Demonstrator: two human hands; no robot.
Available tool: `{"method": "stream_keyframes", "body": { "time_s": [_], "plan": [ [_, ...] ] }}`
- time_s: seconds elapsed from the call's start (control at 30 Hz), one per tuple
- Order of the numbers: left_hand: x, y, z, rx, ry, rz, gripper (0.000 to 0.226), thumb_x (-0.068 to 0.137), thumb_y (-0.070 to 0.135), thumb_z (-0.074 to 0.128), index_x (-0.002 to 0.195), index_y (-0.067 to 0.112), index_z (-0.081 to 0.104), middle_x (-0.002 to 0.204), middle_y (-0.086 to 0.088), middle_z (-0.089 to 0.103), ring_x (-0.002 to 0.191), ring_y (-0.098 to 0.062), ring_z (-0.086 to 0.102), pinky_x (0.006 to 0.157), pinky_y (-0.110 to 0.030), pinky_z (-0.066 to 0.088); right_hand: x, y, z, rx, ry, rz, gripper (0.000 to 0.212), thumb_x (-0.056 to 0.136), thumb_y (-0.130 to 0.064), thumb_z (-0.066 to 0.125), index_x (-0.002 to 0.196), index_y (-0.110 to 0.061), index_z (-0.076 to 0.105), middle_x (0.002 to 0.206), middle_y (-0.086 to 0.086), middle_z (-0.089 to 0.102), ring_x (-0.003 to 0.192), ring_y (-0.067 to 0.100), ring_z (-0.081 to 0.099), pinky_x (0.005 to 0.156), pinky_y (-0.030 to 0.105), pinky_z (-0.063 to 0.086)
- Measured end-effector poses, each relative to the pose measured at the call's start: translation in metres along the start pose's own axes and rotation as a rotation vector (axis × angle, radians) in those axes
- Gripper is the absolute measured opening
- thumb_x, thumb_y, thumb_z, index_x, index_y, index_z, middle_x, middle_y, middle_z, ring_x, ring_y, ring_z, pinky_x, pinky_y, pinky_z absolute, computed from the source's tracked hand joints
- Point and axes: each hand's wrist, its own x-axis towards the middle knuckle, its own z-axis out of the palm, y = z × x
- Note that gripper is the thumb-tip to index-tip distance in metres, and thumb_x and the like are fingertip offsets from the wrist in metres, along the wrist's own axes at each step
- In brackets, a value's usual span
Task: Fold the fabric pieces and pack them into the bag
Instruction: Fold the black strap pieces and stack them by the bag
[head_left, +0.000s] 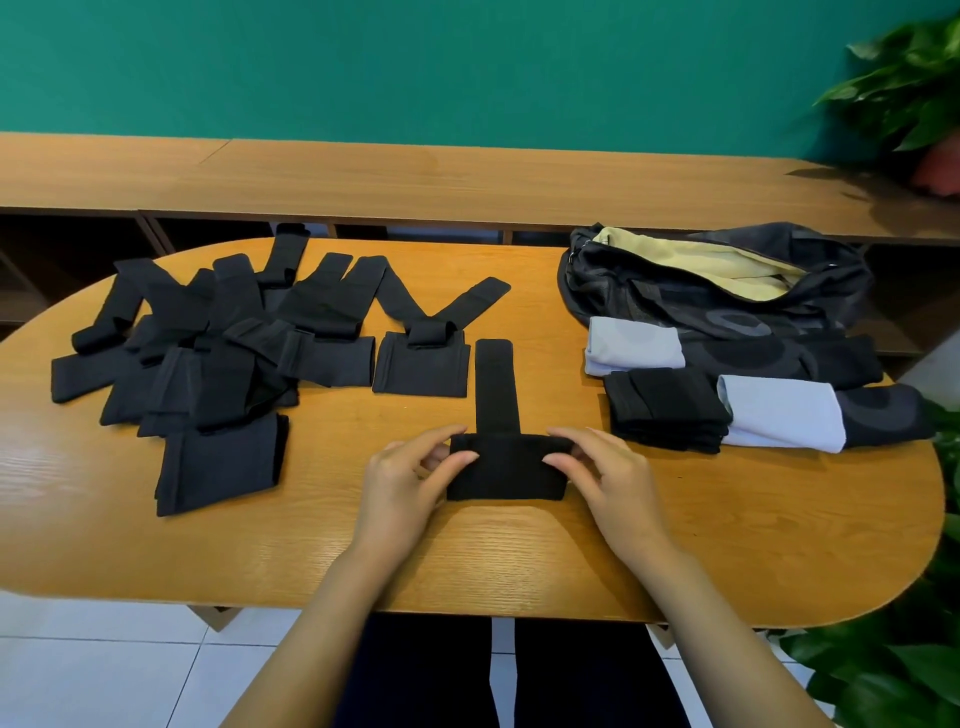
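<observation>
Far left: a tangled heap of black fabric pieces (208, 338) with straps crossing; they overlap too much for a count. One flat black rectangle (221, 462) lies at the heap's near edge. One black panel (421, 371) with a strap looped on top sits just right of the heap.

Centre, toward the near edge: one black piece (506, 470) lies on the table, its strap running away from the person. The left hand (400, 483) pinches its left end, thumb and fingertips closed on the cloth. The right hand (608, 478) pinches the right end the same way.

Right: one stack of folded black pieces (665, 410). There are two pale grey pieces, one (634, 345) behind the stack and one (782, 413) touching its right side. One dark bag (727, 296) lies behind these with its mouth open and yellow lining showing.

Surface: an oval wooden table (519, 551) with orange-brown grain. Behind it is a long wooden bench (415, 176), then a green wall (415, 62). There are two leafy plants, one upper right (909, 83) and one lower right (883, 665). The floor (104, 665) is white tile.
</observation>
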Motion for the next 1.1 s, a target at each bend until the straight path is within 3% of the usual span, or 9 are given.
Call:
{"method": "stream_keyframes", "body": {
  "time_s": [0.1, 0.2, 0.43, 0.53, 0.6, 0.7, 0.77, 0.83, 1.1],
  "plan": [
    [0.001, -0.002, 0.003, 0.004, 0.009, -0.051, 0.044, 0.078, 0.049, 0.062, 0.119, 0.032, 0.063, 0.077, 0.015, 0.067, 0.075, -0.006, 0.064, 0.084, -0.019, 0.048, 0.005, -0.001, 0.005, 0.001, 0.013, 0.042, 0.034, 0.091, -0.03, 0.063, 0.124, -0.023, 0.065, 0.092, -0.015, 0.059, 0.092, 0.005, 0.056, 0.081, 0.026, 0.052],
    [0.004, -0.006, 0.005, 0.063, 0.026, -0.098, 0.05, 0.079, 0.049, 0.062, 0.122, 0.025, 0.066, 0.078, 0.016, 0.067, 0.08, -0.004, 0.064, 0.087, -0.005, 0.037, 0.01, -0.003, 0.008, -0.07, 0.011, 0.045, 0.033, 0.091, -0.034, 0.063, 0.122, -0.023, 0.065, 0.09, -0.02, 0.055, 0.091, 0.005, 0.055, 0.086, 0.028, 0.048],
    [0.004, -0.016, 0.009, 0.204, -0.024, -0.113, 0.045, 0.084, 0.024, 0.074, 0.128, 0.02, 0.062, 0.092, 0.013, 0.065, 0.094, -0.009, 0.059, 0.089, -0.043, 0.051, 0.018, 0.003, 0.014, -0.2, -0.053, 0.032, 0.033, 0.092, -0.038, 0.062, 0.123, -0.026, 0.064, 0.088, -0.016, 0.053, 0.087, 0.003, 0.047, 0.088, 0.027, 0.04],
    [0.004, -0.019, 0.007, 0.232, -0.036, -0.056, 0.042, 0.086, 0.02, 0.072, 0.127, 0.016, 0.062, 0.11, 0.006, 0.066, 0.106, -0.01, 0.056, 0.092, -0.043, 0.051, 0.017, 0.004, 0.015, -0.242, -0.065, 0.034, 0.034, 0.094, -0.034, 0.062, 0.126, -0.023, 0.064, 0.095, -0.013, 0.051, 0.095, 0.005, 0.044, 0.086, 0.031, 0.046],
    [0.004, -0.017, 0.004, 0.184, -0.077, -0.005, 0.044, 0.087, 0.024, 0.07, 0.13, 0.016, 0.061, 0.126, 0.004, 0.062, 0.12, -0.007, 0.051, 0.103, -0.035, 0.046, 0.015, 0.003, 0.014, -0.26, -0.062, 0.015, 0.037, 0.096, -0.036, 0.058, 0.13, -0.022, 0.061, 0.11, -0.007, 0.055, 0.107, 0.008, 0.045, 0.091, 0.033, 0.046],
    [0.006, -0.011, 0.0, 0.086, -0.254, -0.001, 0.056, 0.086, 0.044, 0.061, 0.138, 0.024, 0.052, 0.142, 0.013, 0.048, 0.137, 0.002, 0.036, 0.113, -0.016, 0.025, 0.013, -0.003, 0.009, -0.316, -0.232, -0.049, 0.05, 0.1, -0.053, 0.036, 0.143, -0.031, 0.046, 0.145, -0.011, 0.042, 0.136, 0.009, 0.031, 0.115, 0.037, 0.027],
    [0.004, -0.013, -0.001, 0.092, -0.376, 0.012, 0.063, 0.084, 0.055, 0.057, 0.141, 0.029, 0.047, 0.147, 0.016, 0.041, 0.141, 0.005, 0.026, 0.117, -0.02, 0.016, 0.011, -0.007, 0.008, -0.376, -0.414, -0.099, 0.059, 0.097, -0.062, 0.017, 0.15, -0.039, 0.031, 0.155, -0.021, 0.021, 0.147, 0.004, 0.008, 0.122, 0.039, 0.002],
    [0.002, -0.017, -0.001, 0.137, -0.463, 0.036, 0.067, 0.083, 0.061, 0.054, 0.142, 0.03, 0.045, 0.15, 0.018, 0.036, 0.142, 0.008, 0.019, 0.12, -0.024, 0.008, 0.008, -0.005, 0.01, -0.411, -0.532, -0.111, 0.064, 0.094, -0.065, 0.01, 0.151, -0.042, 0.021, 0.158, -0.023, 0.007, 0.148, 0.001, -0.006, 0.121, 0.04, -0.012],
    [-0.001, -0.02, 0.001, 0.255, -0.543, 0.064, 0.074, 0.078, 0.07, 0.052, 0.142, 0.034, 0.043, 0.151, 0.024, 0.028, 0.142, 0.013, 0.009, 0.117, -0.019, -0.005, 0.002, 0.0, 0.013, -0.444, -0.56, -0.113, 0.072, 0.089, -0.074, -0.001, 0.152, -0.043, 0.013, 0.161, -0.021, 0.003, 0.147, 0.0, -0.012, 0.12, 0.04, -0.014]
  ]
}}
